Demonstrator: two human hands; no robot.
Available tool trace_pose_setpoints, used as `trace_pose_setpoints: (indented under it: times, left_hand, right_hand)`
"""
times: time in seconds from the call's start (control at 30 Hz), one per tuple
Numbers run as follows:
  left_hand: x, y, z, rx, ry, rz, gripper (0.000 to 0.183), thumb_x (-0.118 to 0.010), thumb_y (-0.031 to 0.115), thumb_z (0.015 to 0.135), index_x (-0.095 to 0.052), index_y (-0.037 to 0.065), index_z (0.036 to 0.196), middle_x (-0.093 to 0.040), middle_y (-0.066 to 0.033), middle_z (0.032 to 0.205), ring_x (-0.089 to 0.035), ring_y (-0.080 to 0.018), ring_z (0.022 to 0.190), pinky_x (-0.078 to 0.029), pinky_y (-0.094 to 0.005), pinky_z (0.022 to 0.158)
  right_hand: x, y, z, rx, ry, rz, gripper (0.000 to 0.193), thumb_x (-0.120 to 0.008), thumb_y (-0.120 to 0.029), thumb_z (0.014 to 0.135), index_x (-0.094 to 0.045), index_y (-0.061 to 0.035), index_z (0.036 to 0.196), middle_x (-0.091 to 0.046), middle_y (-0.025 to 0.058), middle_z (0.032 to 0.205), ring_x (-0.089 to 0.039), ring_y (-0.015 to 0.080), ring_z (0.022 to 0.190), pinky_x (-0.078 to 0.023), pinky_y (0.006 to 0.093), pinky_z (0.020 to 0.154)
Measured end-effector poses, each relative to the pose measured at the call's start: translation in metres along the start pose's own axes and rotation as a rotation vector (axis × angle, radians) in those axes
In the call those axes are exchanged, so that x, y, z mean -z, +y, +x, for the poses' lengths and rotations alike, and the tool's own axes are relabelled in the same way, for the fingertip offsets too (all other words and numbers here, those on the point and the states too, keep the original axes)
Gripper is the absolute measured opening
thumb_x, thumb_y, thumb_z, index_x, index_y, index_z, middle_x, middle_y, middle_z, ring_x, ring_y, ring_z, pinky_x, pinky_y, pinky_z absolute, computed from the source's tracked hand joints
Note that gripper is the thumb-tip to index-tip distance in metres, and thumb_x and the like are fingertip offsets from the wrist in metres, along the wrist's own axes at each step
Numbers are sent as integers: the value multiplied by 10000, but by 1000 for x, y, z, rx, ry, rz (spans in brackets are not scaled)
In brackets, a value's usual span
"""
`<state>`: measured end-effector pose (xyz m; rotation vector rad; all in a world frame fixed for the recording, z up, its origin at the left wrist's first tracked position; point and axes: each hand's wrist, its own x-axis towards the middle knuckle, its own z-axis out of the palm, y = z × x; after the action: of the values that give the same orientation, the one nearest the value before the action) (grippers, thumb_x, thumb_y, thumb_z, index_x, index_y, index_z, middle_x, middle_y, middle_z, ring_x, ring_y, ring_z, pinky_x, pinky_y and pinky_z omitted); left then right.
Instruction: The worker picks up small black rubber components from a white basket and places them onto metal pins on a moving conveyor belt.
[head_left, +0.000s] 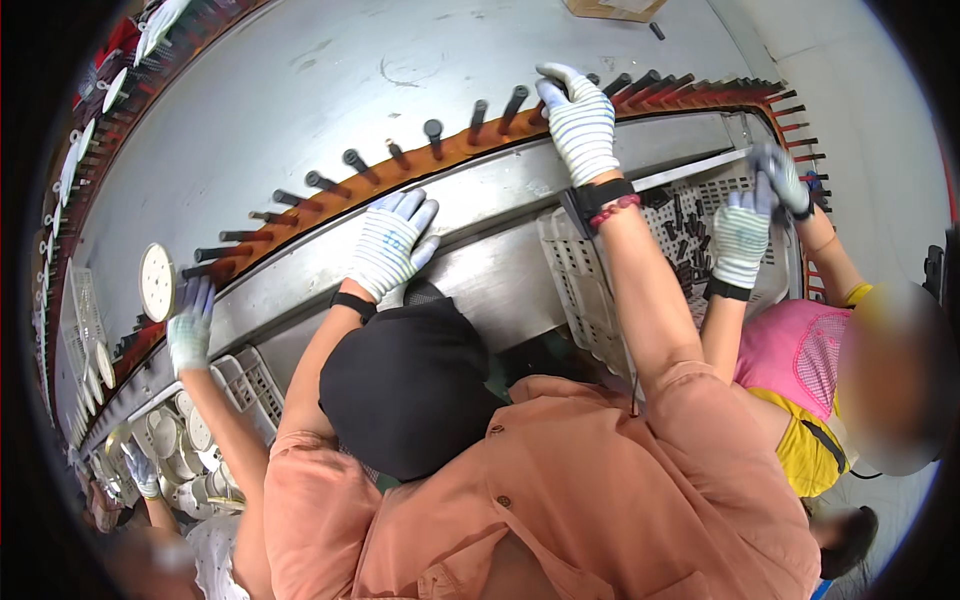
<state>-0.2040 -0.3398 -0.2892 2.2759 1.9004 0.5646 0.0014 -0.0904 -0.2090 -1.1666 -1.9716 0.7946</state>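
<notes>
Working these pegs (515,105) well, I judge, takes a light touch near the top, in line with each one, sparing its neighbours along the orange belt (459,149). My right hand (584,125) bends over the row (I cannot tell whether it pinches a peg). My left hand (384,250), fingers loosely spread and holding nothing, lies over the metal ledge (480,203).
</notes>
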Motion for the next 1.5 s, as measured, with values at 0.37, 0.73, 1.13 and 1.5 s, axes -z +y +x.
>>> trace_pose_setpoints:
  times: [0.37, 0.73, 1.13, 1.5]
  left_hand:
    - [9, -7, -7, 17, -35, 88, 549, -667, 322, 907, -592, 51, 1379, -593, -200, 1391, -542, -397, 1287, -424, -508, 1095]
    - [-4, -9, -11, -44, -49, 76, 568, -664, 310, 905, -580, 4, 1377, -568, -239, 1416, -525, -432, 1311, -402, -533, 1125]
    - [-11, 6, 19, -79, -50, -27, 540, -670, 298, 913, -597, 32, 1378, -574, -211, 1424, -520, -412, 1323, -387, -522, 1147]
    - [-10, 7, 15, -47, -27, -16, 529, -681, 283, 905, -605, 34, 1365, -580, -204, 1414, -525, -406, 1319, -395, -518, 1137]
  right_hand:
    - [91, 13, -17, -435, 290, 456, 272, -686, -146, 1010, -683, -43, 1261, -692, 38, 913, -646, 99, 671, -521, 243, 544]
    - [66, -27, 18, 3, 362, 404, 181, -734, -27, 938, -728, -6, 1117, -712, 34, 875, -627, 112, 767, -545, 284, 733]
    - [84, 44, 52, -49, 250, -68, 203, -758, -141, 933, -748, -30, 1102, -751, 138, 863, -707, 204, 708, -579, 337, 722]
    - [68, 6, -4, -194, 177, 144, 258, -682, -97, 966, -718, -19, 1209, -765, 116, 935, -731, 173, 752, -586, 324, 763]
